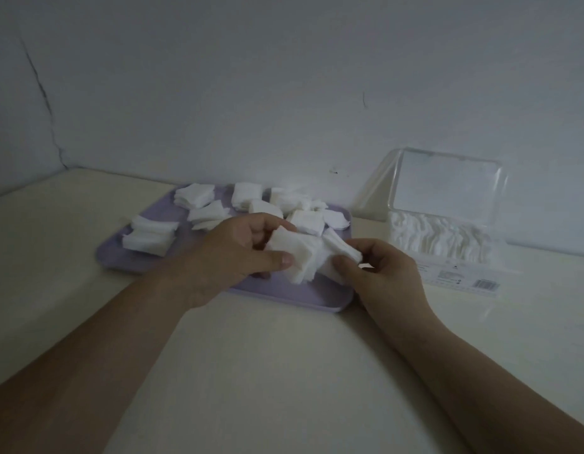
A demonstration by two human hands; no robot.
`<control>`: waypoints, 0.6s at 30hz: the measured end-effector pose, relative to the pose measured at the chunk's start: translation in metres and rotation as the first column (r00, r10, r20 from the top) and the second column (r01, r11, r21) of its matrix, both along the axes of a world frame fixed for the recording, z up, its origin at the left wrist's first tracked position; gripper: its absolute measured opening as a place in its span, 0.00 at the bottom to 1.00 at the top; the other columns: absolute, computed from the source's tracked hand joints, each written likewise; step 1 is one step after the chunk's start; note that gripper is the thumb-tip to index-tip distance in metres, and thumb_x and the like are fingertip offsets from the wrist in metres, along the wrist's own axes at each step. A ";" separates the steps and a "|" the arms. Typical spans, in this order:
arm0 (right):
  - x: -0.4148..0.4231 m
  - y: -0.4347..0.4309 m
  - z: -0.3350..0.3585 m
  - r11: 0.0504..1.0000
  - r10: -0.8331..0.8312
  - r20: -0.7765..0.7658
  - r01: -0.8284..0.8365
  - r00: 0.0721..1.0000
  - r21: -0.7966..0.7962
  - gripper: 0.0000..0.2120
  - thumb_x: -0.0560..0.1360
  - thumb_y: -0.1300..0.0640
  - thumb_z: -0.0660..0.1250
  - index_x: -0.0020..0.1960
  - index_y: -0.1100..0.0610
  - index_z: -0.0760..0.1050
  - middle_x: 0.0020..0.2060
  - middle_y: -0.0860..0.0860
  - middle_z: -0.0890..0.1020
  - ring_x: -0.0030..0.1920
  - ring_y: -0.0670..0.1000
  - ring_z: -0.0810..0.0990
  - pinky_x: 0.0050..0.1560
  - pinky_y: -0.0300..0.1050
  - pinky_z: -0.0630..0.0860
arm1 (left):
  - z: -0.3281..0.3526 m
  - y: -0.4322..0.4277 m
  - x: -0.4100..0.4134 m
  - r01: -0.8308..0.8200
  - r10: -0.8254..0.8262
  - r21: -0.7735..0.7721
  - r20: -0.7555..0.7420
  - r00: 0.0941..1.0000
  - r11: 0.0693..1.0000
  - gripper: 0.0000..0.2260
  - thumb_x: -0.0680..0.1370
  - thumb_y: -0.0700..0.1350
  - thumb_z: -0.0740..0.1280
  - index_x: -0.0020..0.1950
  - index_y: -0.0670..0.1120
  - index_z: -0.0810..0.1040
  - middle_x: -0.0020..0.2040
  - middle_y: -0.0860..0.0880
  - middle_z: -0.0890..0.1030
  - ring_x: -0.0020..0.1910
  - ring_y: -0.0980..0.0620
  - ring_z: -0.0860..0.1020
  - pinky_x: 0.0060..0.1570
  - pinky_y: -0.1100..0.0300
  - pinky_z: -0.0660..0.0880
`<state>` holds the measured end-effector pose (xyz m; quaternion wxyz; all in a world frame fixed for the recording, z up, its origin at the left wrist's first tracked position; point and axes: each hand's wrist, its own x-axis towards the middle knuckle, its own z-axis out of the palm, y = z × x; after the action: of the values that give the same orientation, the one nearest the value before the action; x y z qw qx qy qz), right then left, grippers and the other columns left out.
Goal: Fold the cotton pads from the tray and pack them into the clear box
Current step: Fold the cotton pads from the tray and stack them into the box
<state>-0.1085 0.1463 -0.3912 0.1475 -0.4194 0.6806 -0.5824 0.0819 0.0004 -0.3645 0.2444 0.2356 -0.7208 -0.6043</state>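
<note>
head view: a small stack of cotton pads [305, 257] is held over the near edge of the lilac tray [126, 257], its long axis running 9 to 3 o'clock. the left hand [238, 253] pinches one end with curled fingers [277, 258]. the right hand [382, 273] pinches the other end. the clear box [447, 260], lid [447, 181] up and partly filled, sits at 3 o'clock on the worktop [251, 355], nearer the right hand.
</note>
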 end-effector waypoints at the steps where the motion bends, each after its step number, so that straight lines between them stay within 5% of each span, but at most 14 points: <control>1: 0.000 0.000 0.000 1.000 0.022 0.023 -0.022 0.999 -0.009 0.06 0.75 0.60 0.75 0.50 0.50 0.85 0.41 0.47 0.88 0.43 0.48 0.85 0.50 0.50 0.82 | -0.001 0.003 -0.003 0.006 -0.005 0.012 -0.018 1.000 1.000 0.18 0.74 0.31 0.74 0.62 0.42 0.80 0.55 0.43 0.87 0.51 0.49 0.83 0.44 0.57 0.82; 6: 0.003 0.004 0.003 0.983 0.185 0.118 -0.185 0.976 -0.016 0.12 0.73 0.65 0.76 0.52 0.51 0.87 0.45 0.51 0.89 0.49 0.61 0.87 0.56 0.59 0.84 | -0.008 0.016 -0.011 0.046 -0.042 -0.080 0.057 0.997 0.996 0.15 0.72 0.34 0.78 0.57 0.45 0.82 0.52 0.46 0.88 0.55 0.46 0.86 0.61 0.52 0.80; 9: 0.001 0.003 0.003 0.984 0.176 0.180 -0.169 0.968 -0.053 0.10 0.73 0.64 0.77 0.52 0.53 0.87 0.45 0.54 0.89 0.49 0.61 0.88 0.55 0.58 0.84 | -0.010 0.017 -0.012 0.011 -0.005 -0.101 0.051 0.999 0.995 0.15 0.71 0.36 0.79 0.55 0.46 0.83 0.50 0.46 0.88 0.55 0.44 0.85 0.61 0.50 0.78; 13: 0.001 0.004 0.003 0.979 0.204 0.222 -0.191 0.954 -0.076 0.07 0.74 0.65 0.76 0.48 0.54 0.88 0.40 0.54 0.89 0.37 0.49 0.85 0.38 0.40 0.79 | -0.010 0.017 -0.014 -0.036 0.037 -0.080 0.012 0.999 0.996 0.12 0.72 0.35 0.79 0.50 0.48 0.83 0.49 0.45 0.88 0.53 0.47 0.86 0.60 0.53 0.79; 18: -0.001 0.002 -0.001 0.961 0.274 0.198 -0.265 0.941 -0.075 0.09 0.77 0.67 0.71 0.54 0.57 0.86 0.46 0.55 0.89 0.47 0.53 0.88 0.48 0.44 0.83 | -0.010 0.015 -0.014 -0.076 0.076 -0.048 -0.015 0.997 0.996 0.09 0.72 0.36 0.78 0.47 0.47 0.84 0.48 0.44 0.88 0.49 0.50 0.85 0.57 0.56 0.81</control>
<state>-0.1094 0.1488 -0.3918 0.2856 -0.4493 0.5839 -0.6129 0.0684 0.0153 -0.3746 0.2777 0.2527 -0.7241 -0.5785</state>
